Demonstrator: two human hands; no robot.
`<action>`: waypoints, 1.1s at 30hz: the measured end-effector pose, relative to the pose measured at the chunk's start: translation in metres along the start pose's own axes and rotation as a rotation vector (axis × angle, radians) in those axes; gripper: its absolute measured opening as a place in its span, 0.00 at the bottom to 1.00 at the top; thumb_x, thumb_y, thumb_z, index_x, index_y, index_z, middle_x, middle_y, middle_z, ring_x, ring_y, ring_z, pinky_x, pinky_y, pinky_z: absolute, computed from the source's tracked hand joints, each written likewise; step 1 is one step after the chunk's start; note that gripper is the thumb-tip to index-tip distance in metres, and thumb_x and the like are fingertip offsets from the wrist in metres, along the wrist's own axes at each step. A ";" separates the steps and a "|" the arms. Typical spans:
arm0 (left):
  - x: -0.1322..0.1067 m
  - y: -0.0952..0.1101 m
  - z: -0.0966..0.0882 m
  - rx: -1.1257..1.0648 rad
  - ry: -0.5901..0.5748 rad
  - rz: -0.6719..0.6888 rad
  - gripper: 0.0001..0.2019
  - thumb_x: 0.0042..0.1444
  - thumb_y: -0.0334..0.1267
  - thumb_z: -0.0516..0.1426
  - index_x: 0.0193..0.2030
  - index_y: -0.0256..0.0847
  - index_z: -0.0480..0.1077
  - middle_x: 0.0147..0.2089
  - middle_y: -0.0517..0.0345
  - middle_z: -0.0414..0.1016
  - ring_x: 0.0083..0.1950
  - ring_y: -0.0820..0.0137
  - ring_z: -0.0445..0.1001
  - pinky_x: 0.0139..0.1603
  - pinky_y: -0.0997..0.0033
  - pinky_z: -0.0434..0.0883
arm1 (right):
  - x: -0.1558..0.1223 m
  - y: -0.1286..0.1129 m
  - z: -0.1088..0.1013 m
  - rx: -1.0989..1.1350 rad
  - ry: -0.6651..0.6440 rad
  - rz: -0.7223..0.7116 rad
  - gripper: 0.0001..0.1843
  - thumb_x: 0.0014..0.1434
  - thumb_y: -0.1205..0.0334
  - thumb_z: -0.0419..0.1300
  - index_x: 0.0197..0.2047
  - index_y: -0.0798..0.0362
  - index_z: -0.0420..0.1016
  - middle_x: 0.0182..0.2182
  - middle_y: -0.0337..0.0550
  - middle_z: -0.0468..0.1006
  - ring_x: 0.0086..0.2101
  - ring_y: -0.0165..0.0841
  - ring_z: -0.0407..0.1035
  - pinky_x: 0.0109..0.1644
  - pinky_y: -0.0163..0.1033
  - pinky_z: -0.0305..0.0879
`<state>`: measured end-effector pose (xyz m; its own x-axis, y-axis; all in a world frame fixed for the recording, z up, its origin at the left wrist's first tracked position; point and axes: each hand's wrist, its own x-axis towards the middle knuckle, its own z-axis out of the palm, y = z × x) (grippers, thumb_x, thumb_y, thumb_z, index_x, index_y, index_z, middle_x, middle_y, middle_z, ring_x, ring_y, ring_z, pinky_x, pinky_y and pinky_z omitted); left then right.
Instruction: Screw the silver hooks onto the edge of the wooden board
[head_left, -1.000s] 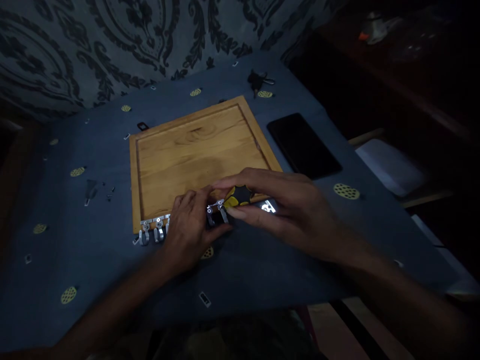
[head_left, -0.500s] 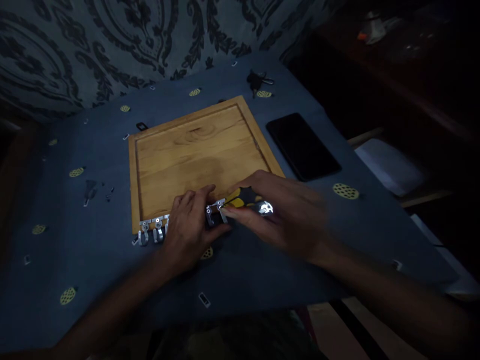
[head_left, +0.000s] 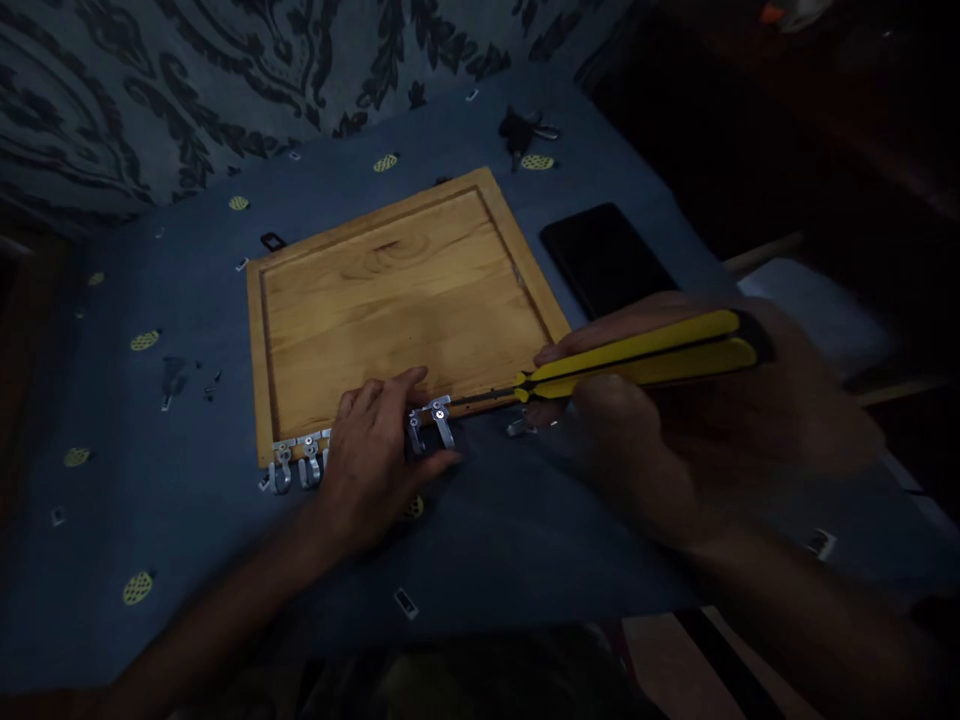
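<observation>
A square wooden board (head_left: 390, 300) lies flat on a blue-covered table (head_left: 112, 400). Along its near edge runs a metal hook rail (head_left: 435, 420) with several silver hooks. My left hand (head_left: 375, 460) presses down on the middle of that rail, fingers curled over it. My right hand (head_left: 675, 420), blurred by motion, is wrapped round a yellow and black screwdriver (head_left: 645, 355). The screwdriver lies nearly level, its dark shaft pointing left at the right end of the rail.
A black phone (head_left: 604, 255) lies face up right of the board. A dark bunch of keys (head_left: 521, 135) sits at the far side. Small screws and bits (head_left: 187, 380) are scattered on the left. The table's right edge drops off near a pale object (head_left: 810, 300).
My right hand drew back to the right and turned the screwdriver so its full yellow handle shows. The left hand stayed on the rail. The view shifted slightly.
</observation>
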<state>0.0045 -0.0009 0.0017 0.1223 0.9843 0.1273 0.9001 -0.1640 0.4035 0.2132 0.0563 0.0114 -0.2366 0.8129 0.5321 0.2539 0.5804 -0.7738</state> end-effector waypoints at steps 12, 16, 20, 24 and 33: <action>-0.001 0.000 0.001 0.011 0.016 0.032 0.38 0.48 0.35 0.73 0.63 0.43 0.59 0.49 0.55 0.79 0.49 0.58 0.75 0.50 0.58 0.70 | 0.009 -0.004 0.008 0.034 -0.072 -0.070 0.02 0.66 0.59 0.61 0.40 0.45 0.71 0.31 0.38 0.78 0.32 0.33 0.75 0.32 0.41 0.71; -0.001 0.001 0.000 0.024 0.015 0.027 0.37 0.49 0.36 0.72 0.62 0.44 0.59 0.49 0.55 0.78 0.49 0.58 0.75 0.50 0.58 0.69 | 0.009 -0.004 0.011 0.045 -0.085 -0.078 0.03 0.66 0.59 0.61 0.40 0.46 0.70 0.31 0.37 0.77 0.31 0.32 0.74 0.31 0.40 0.70; -0.001 0.001 0.000 0.018 0.015 0.018 0.36 0.50 0.36 0.72 0.62 0.43 0.60 0.49 0.54 0.78 0.49 0.57 0.75 0.50 0.57 0.69 | 0.009 -0.002 0.013 0.062 -0.077 -0.068 0.04 0.66 0.59 0.62 0.39 0.46 0.69 0.29 0.35 0.74 0.28 0.31 0.73 0.30 0.39 0.69; -0.001 0.000 0.002 0.009 0.019 0.019 0.36 0.50 0.37 0.72 0.62 0.42 0.60 0.49 0.53 0.78 0.49 0.57 0.75 0.50 0.56 0.69 | 0.011 -0.003 0.013 0.057 -0.103 -0.089 0.05 0.65 0.61 0.62 0.40 0.46 0.68 0.30 0.36 0.74 0.29 0.31 0.72 0.30 0.39 0.69; -0.001 0.001 0.002 0.016 0.009 0.030 0.36 0.51 0.36 0.71 0.63 0.42 0.58 0.50 0.53 0.78 0.51 0.56 0.75 0.51 0.56 0.68 | 0.013 -0.008 0.013 0.021 -0.195 -0.104 0.06 0.66 0.57 0.61 0.40 0.47 0.68 0.29 0.38 0.75 0.30 0.32 0.73 0.29 0.37 0.68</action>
<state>0.0058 -0.0020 0.0004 0.1458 0.9784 0.1468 0.9028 -0.1923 0.3846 0.1962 0.0616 0.0198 -0.4381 0.7227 0.5346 0.1990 0.6580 -0.7263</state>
